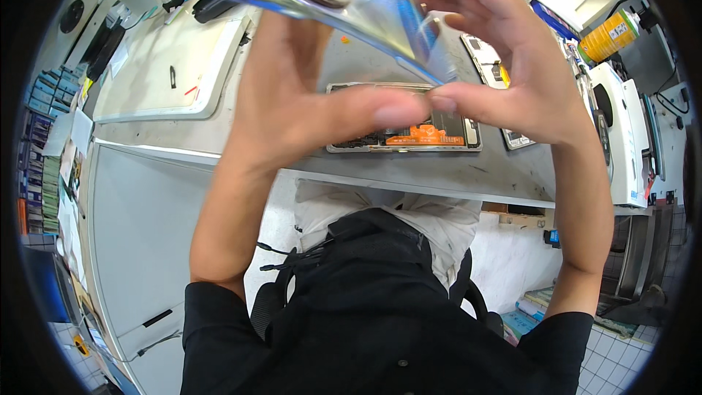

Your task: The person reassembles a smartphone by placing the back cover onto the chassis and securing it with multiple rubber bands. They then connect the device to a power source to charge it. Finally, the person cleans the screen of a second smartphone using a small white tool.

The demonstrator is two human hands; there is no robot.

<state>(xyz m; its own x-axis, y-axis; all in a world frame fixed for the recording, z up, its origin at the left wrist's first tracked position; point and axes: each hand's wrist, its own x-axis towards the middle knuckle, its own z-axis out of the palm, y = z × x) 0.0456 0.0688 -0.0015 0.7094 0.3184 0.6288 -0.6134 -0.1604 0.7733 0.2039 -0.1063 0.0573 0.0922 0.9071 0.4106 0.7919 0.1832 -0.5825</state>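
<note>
A glossy, bluish phone back cover (pixel 365 20) with round camera rings is held up close, tilted, and cut off by the top edge. My left hand (pixel 303 113) comes up under it, its fingers hidden behind the panel and its thumb stretched to the right. Around the cover's right end curls my right hand (pixel 523 77), the thumb at the lower corner and the fingers at the far side. Both thumb tips nearly meet there. Below them on the bench lies an opened phone (pixel 431 136), with an orange part showing inside, partly hidden by my thumbs.
A grey workbench (pixel 504 175) has a white-rimmed pad (pixel 164 73) at left, bearing small dark and red bits. Another opened device (pixel 516 137) lies at right, partly behind my hand. Beyond it stand a yellow-orange canister (pixel 608 36) and a white machine (pixel 621 139).
</note>
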